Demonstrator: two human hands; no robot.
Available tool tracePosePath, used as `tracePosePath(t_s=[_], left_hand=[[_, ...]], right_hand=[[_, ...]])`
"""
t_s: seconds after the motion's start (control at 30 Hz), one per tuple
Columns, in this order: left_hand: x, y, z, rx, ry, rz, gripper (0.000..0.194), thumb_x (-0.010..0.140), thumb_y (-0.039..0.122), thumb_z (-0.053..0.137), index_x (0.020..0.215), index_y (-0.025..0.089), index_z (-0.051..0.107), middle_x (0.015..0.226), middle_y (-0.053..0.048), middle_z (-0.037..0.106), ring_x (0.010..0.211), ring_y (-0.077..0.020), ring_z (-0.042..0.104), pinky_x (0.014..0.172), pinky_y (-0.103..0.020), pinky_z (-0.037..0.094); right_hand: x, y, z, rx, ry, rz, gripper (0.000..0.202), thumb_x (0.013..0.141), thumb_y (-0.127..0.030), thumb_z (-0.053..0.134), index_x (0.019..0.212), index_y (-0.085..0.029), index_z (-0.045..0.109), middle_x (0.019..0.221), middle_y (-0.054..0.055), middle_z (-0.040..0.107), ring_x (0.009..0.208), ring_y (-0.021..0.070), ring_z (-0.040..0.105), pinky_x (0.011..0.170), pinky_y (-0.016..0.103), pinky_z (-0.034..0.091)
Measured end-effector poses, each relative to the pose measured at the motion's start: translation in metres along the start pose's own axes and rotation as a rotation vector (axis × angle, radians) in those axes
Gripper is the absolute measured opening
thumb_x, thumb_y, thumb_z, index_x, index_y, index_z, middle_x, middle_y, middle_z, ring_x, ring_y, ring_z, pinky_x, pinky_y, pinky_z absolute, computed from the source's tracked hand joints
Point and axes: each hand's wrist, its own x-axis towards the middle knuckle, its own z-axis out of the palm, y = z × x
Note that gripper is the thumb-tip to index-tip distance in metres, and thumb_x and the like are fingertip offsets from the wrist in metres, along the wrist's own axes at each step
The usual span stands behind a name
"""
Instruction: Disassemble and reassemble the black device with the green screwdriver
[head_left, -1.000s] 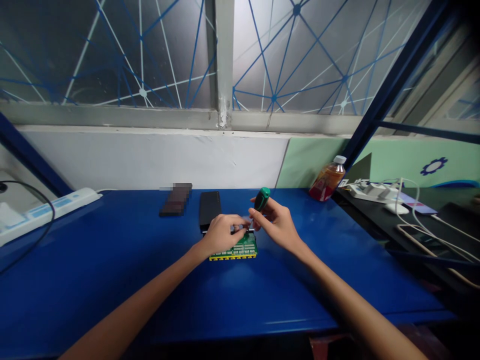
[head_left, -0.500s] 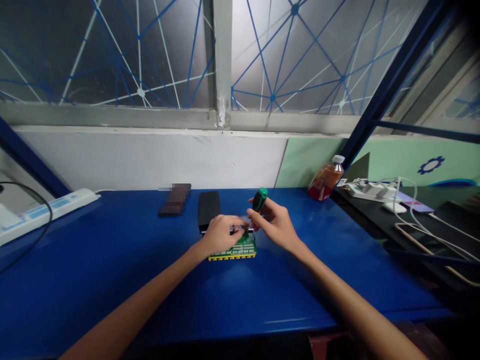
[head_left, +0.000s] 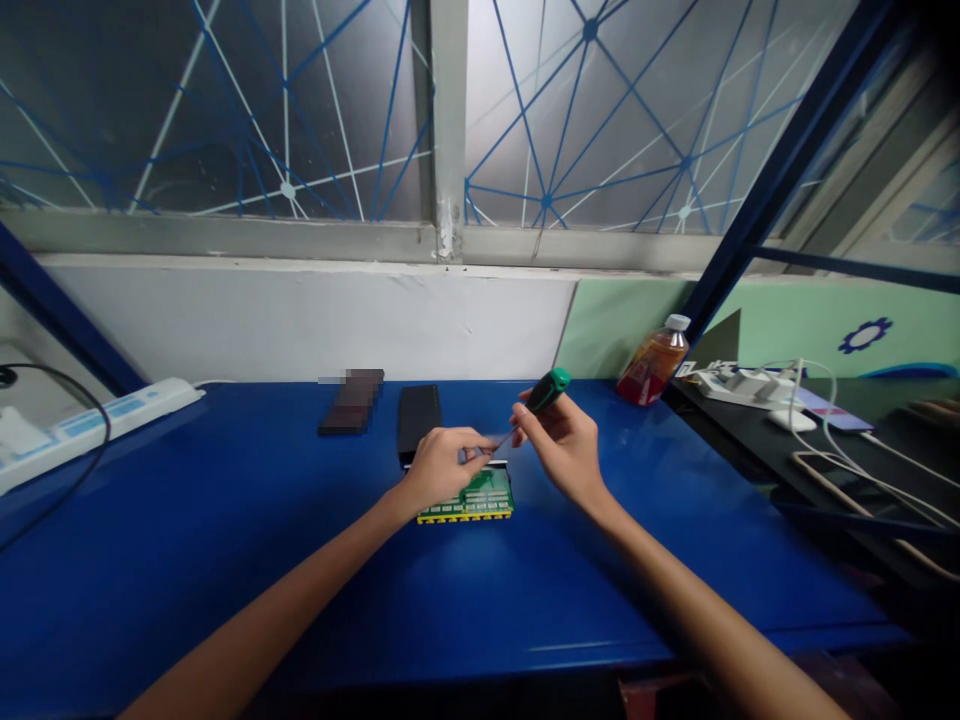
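My right hand (head_left: 571, 448) grips a screwdriver (head_left: 547, 391) by its green and black handle. The thin shaft slants down and left, and its tip ends by the fingertips of my left hand (head_left: 437, 466). Those fingers are pinched together; whatever lies between them is too small to tell. Under my left hand, a green circuit board (head_left: 489, 492) with a yellow front edge rests on the blue table (head_left: 480, 590). My left hand covers part of the board. Just behind it, a black flat case (head_left: 418, 415) lies on the table.
A dark, pixelated flat object (head_left: 351, 404) lies at the back left. On the far left runs a white power strip (head_left: 105, 425) with a black cable. A drink bottle (head_left: 654, 362) stands at the back right, beside a black desk with chargers and white cables (head_left: 832, 450).
The screwdriver has tilted from nearly upright to leaning right, as my right hand shifted slightly right. My left hand stays almost in place over the board.
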Motion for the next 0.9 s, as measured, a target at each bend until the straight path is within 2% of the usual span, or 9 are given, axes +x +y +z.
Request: tracePosePath(t_s=[0.1, 0.23, 0.37, 0.53, 0.7, 0.9], left_hand=[[0.004, -0.005, -0.005, 0.003, 0.031, -0.025, 0.017, 0.085, 0.023, 0.062, 0.094, 0.024, 0.076, 0.084, 0.000, 0.073, 0.066, -0.0128, 0.060, 0.057, -0.024, 0.039], [0.017, -0.010, -0.013, 0.074, 0.036, -0.046, 0.016, 0.084, 0.024, 0.063, 0.092, 0.025, 0.077, 0.087, 0.000, 0.075, 0.069, -0.0139, 0.062, 0.063, -0.024, 0.043], [0.034, -0.009, -0.015, 0.179, -0.047, -0.014, 0.022, 0.084, 0.022, 0.059, 0.096, 0.026, 0.077, 0.092, 0.000, 0.075, 0.076, -0.0155, 0.064, 0.066, -0.025, 0.045], [0.048, -0.012, -0.003, 0.342, -0.147, -0.043, 0.028, 0.079, 0.016, 0.057, 0.096, 0.026, 0.077, 0.093, -0.001, 0.076, 0.081, -0.0188, 0.067, 0.068, -0.026, 0.046], [0.049, -0.019, 0.004, 0.344, -0.152, -0.032, 0.030, 0.080, 0.017, 0.056, 0.101, 0.026, 0.076, 0.097, -0.002, 0.076, 0.086, -0.0207, 0.067, 0.069, -0.027, 0.047], [0.035, -0.018, -0.014, 0.214, -0.086, -0.021, 0.029, 0.081, 0.019, 0.057, 0.102, 0.025, 0.075, 0.099, -0.002, 0.075, 0.078, -0.0180, 0.065, 0.068, -0.028, 0.046]], right_hand=[[0.003, -0.001, -0.002, 0.024, 0.067, -0.013, 0.020, 0.086, -0.035, 0.066, 0.098, -0.020, 0.061, 0.074, 0.001, 0.064, 0.054, 0.0141, 0.062, 0.055, 0.030, 0.053], [0.007, 0.000, -0.005, 0.026, 0.086, -0.009, 0.020, 0.086, -0.037, 0.066, 0.095, -0.020, 0.061, 0.072, 0.000, 0.064, 0.052, 0.0138, 0.061, 0.053, 0.030, 0.052], [0.006, 0.005, -0.006, -0.007, 0.064, -0.002, 0.020, 0.086, -0.037, 0.066, 0.095, -0.020, 0.061, 0.072, 0.000, 0.064, 0.052, 0.0141, 0.062, 0.053, 0.030, 0.051], [0.006, 0.008, -0.006, -0.044, 0.061, 0.000, 0.021, 0.086, -0.038, 0.066, 0.095, -0.020, 0.061, 0.072, 0.000, 0.065, 0.051, 0.0142, 0.062, 0.053, 0.030, 0.051], [0.007, 0.006, -0.008, -0.052, 0.062, 0.011, 0.023, 0.086, -0.040, 0.065, 0.095, -0.020, 0.061, 0.072, 0.001, 0.065, 0.052, 0.0142, 0.062, 0.053, 0.030, 0.052], [0.007, 0.006, -0.008, -0.059, 0.032, 0.028, 0.026, 0.086, -0.044, 0.064, 0.094, -0.019, 0.060, 0.072, 0.001, 0.064, 0.053, 0.0142, 0.062, 0.054, 0.030, 0.053]])
